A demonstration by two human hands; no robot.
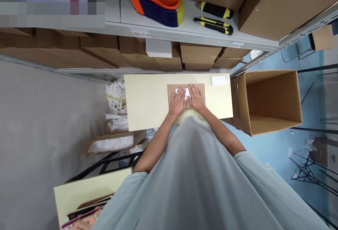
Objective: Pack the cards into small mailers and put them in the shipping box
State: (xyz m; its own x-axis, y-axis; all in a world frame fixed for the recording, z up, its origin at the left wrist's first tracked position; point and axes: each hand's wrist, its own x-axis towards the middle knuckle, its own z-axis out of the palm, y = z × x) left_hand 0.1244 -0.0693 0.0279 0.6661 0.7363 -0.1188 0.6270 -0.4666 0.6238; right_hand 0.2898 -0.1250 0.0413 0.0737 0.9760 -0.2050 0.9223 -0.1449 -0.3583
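Note:
A small brown cardboard box (171,88) lies on the cream tabletop (148,99) close in front of my body. On its upper face is a white label (187,93), partly covered by my fingers. My left hand (179,101) rests flat on the box's left half, fingers stretched out over the label's edge. Flat on the right half lies my right hand (195,98), its fingers slightly spread. Neither hand grips anything. Near the table's far right corner sits a small white stack of paper or labels (218,80).
A tall open carton (273,99) stands right of the table. Across the back, a shelf (190,32) holds an orange-and-blue tape dispenser (158,4), utility knives (215,18) and brown boxes (100,48). White packing material (116,96) is at the left.

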